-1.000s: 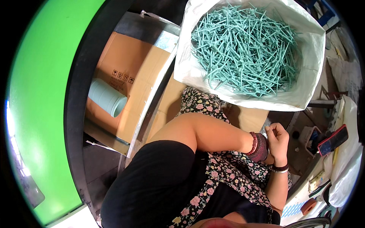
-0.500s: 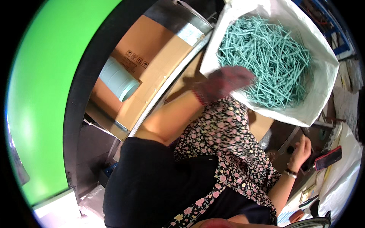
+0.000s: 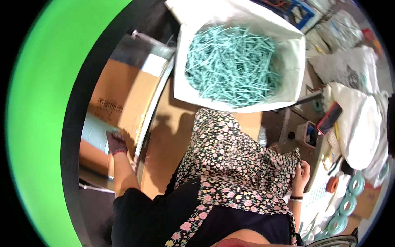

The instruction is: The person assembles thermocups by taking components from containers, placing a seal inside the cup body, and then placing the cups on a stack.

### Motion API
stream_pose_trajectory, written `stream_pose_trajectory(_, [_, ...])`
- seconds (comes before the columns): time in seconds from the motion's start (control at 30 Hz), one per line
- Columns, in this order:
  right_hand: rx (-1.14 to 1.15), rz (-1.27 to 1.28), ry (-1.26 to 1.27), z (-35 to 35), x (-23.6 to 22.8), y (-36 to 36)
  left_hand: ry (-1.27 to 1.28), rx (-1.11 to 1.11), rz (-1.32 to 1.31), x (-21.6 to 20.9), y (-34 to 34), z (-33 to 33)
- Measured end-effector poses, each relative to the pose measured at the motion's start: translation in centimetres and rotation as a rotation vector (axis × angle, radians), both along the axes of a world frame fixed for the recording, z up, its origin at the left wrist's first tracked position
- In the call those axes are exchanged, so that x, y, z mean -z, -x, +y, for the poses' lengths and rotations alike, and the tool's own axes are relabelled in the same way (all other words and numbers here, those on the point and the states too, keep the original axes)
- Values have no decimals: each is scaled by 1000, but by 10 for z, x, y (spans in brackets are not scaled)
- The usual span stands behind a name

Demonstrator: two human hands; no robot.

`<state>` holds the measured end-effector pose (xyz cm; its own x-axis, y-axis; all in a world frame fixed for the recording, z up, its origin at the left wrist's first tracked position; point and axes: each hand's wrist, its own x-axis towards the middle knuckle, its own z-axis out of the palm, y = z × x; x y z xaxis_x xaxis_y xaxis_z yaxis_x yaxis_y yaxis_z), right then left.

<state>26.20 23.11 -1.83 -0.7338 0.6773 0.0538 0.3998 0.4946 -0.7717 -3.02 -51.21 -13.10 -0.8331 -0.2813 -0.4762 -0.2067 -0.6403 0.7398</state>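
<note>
Pale-teal ringed tube, left hand touching (grip unclear), right hand gripping floral apron

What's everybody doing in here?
A person's dark-red-gloved left hand is on the end of a pale teal, round cylinder lying on brown cardboard. The bare right hand holds the edge of a black, flower-patterned cloth apron. In front, an open white sack contains many thin teal sticks.

head fisheye, left of pair | faces downward | close over floral apron | spans left hand to right hand
</note>
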Motion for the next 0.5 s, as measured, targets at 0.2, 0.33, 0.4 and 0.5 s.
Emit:
stream_pose_trajectory(0.2, [419, 100, 241, 54, 93, -67, 191, -155, -278, -17, -11, 52])
stream_pose_trajectory(0.33, [467, 181, 350, 44, 62, -58, 167, -383, -41, -12, 2, -26])
stream_pose_trajectory(0.4, [414, 167, 404, 52, 61, -64, 147, -393, 16, -24, 14, -41])
stream_pose_trajectory(0.5, [374, 159, 542, 32, 28, -29, 85, -330, 103, -49, 31, -27])
